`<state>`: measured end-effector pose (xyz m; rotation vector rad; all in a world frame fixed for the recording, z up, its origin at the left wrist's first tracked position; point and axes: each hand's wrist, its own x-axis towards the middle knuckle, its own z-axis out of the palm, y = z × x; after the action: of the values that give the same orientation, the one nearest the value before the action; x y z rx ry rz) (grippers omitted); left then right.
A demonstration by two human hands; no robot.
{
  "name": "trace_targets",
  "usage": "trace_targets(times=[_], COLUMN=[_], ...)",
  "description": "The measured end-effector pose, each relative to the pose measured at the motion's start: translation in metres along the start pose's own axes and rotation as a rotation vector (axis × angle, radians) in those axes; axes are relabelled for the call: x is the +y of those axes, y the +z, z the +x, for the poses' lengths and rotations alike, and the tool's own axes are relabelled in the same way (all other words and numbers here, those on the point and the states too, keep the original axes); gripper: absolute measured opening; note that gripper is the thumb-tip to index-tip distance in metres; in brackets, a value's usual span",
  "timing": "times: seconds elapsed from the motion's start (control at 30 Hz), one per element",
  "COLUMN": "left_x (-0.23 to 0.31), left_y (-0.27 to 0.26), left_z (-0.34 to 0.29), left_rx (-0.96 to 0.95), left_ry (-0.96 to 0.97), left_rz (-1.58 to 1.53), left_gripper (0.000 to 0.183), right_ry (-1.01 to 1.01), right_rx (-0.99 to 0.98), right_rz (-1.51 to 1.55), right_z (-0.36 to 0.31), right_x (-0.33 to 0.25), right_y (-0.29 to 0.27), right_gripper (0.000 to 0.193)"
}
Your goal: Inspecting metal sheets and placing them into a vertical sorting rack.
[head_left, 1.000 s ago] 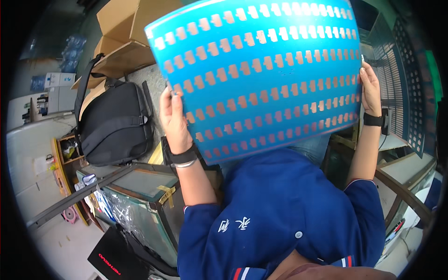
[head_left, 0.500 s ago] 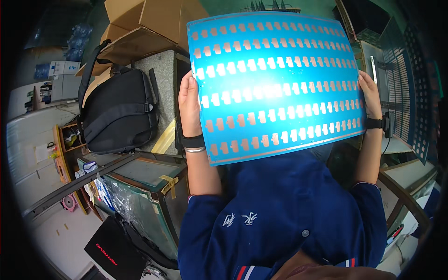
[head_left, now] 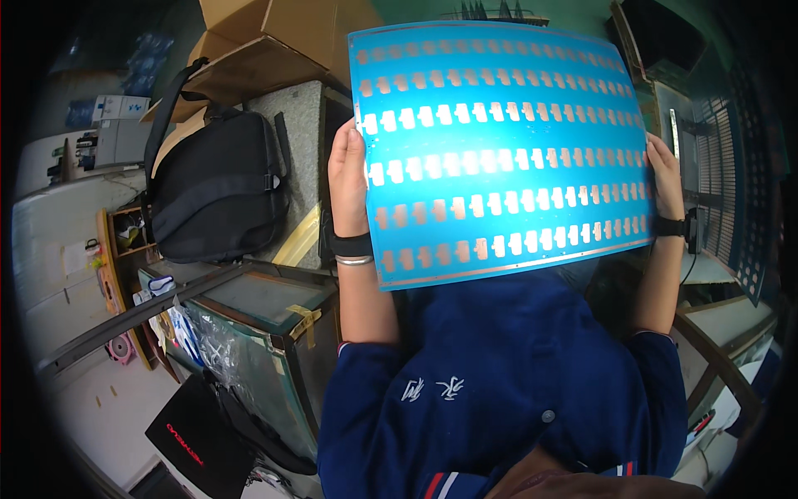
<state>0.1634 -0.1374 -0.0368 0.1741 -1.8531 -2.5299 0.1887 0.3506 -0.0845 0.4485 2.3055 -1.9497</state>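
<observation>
Held a large, thin, rectangular blue panel [head_left: 507, 137] up before a navy short-sleeved shirt [head_left: 499, 349]. Saw, left of the panel, a black fabric backpack [head_left: 218, 187] beside a speckled grey slab [head_left: 301, 112]; past the panel's upper left corner, an open brown cardboard box [head_left: 303, 37]; below and left of the panel, a green-framed cabinet [head_left: 270, 295]; right of the panel, a pale counter [head_left: 706, 268]. Counted one held panel, one backpack, two black wristbands [head_left: 352, 246] and one silver bangle [head_left: 355, 260]. Counted six rows of small stepped patches across the panel, coppery pink in places, whitened near the middle by a bright glare. Grasped the panel's left edge with the fingers of the left hand [head_left: 349, 175] and its right edge with those of the right hand [head_left: 667, 179], partly hidden behind it.
</observation>
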Motion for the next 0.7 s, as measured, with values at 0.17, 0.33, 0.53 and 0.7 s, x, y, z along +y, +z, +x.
trace_targets(times=[0.17, 0.33, 0.53, 0.7], left_x=[-0.003, -0.006, -0.012, -0.007], left_y=[0.002, 0.004, 0.002, 0.004], left_z=[0.0, 0.0, 0.006, 0.007], left_rx=[-0.001, -0.008, -0.009, 0.008], left_ry=[0.003, 0.011, -0.004, -0.004], left_rz=[-0.044, -0.053, -0.037, -0.022], left_gripper=[0.033, 0.032, 0.033, 0.034], right_ry=[0.011, 0.031, 0.059, 0.072], right_rx=[0.005, -0.008, -0.014, -0.037], right_rz=[0.004, 0.013, 0.029, 0.051], right_z=[0.002, 0.003, 0.009, 0.014], right_x=[0.015, 0.03, 0.05, 0.054], right_y=[-0.004, -0.011, -0.012, -0.015], right_gripper=[0.034, 0.033, 0.035, 0.035])
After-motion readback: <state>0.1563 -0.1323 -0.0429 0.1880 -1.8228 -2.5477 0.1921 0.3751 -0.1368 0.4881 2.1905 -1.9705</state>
